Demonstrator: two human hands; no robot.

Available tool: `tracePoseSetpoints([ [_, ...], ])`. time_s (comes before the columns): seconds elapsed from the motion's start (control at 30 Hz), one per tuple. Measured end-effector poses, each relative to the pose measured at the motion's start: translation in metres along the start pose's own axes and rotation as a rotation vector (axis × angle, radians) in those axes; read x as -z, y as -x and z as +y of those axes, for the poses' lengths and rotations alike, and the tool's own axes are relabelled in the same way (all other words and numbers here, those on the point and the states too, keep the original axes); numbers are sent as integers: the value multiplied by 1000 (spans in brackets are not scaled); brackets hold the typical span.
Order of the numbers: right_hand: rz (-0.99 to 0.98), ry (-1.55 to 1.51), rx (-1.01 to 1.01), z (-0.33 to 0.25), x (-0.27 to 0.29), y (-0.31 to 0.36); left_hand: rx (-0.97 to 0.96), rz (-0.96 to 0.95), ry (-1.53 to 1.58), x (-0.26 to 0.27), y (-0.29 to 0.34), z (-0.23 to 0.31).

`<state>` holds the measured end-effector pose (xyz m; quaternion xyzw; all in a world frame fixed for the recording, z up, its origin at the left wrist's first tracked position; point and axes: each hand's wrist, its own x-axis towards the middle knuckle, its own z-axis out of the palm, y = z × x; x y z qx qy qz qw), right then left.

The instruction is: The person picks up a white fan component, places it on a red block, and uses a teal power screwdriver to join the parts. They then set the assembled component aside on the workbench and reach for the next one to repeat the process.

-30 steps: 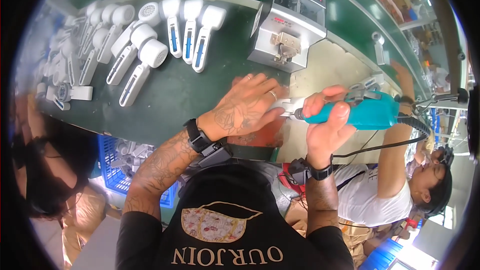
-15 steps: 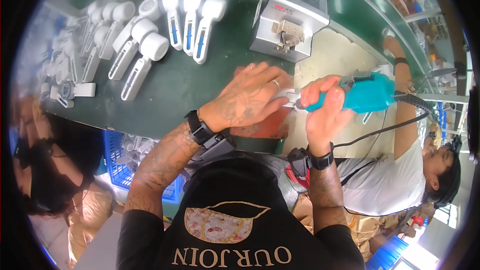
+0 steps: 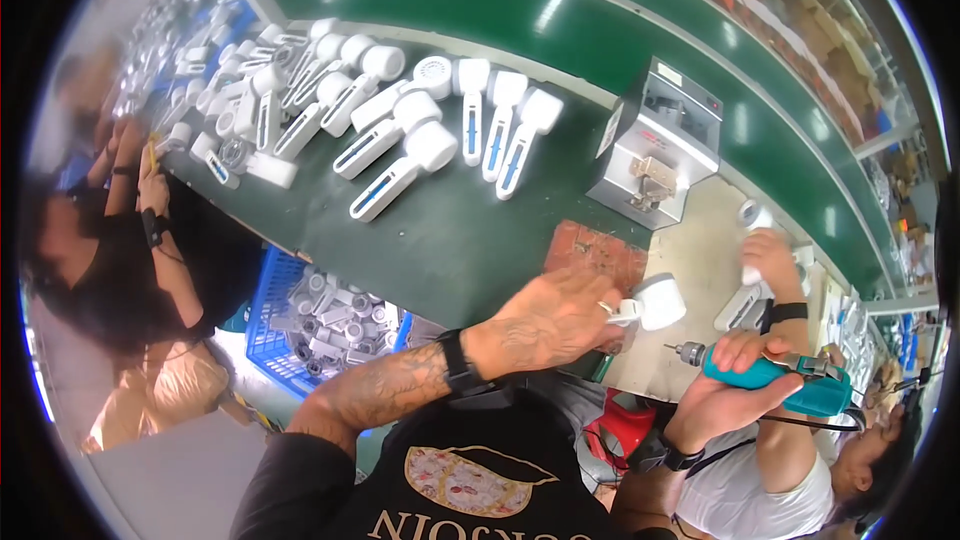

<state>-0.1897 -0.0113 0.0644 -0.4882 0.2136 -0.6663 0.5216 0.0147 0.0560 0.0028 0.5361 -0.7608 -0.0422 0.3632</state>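
My left hand (image 3: 555, 318) is closed around the handle end of a white handheld shower head (image 3: 660, 302), whose round head points right. Part of its handle is hidden by the fingers. My right hand (image 3: 735, 395) is wrapped round a teal electric screwdriver (image 3: 790, 389). The metal bit points left toward the shower head and stands apart from it. A reddish-brown mat (image 3: 595, 250) lies on the green table just beyond my left hand.
Several white shower heads with blue-striped handles (image 3: 385, 185) lie on the table at the left. A grey boxy machine (image 3: 655, 155) stands at the back. A blue crate of parts (image 3: 275, 315) sits below. Co-workers flank me; one's hand (image 3: 770, 260) reaches among shower heads at right.
The view has turned left. My right hand has drawn the screwdriver back from the white piece at my left hand, toward the lower right. The shower head's round end now shows.
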Motion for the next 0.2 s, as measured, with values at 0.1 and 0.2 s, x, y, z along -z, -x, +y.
tracePoseSetpoints([
  [0.1,-9,58,-11,11,1,11,248,-43,229,27,18,-8],
  [0.2,27,170,-45,21,11,15,492,141,314,48,38,-18],
])
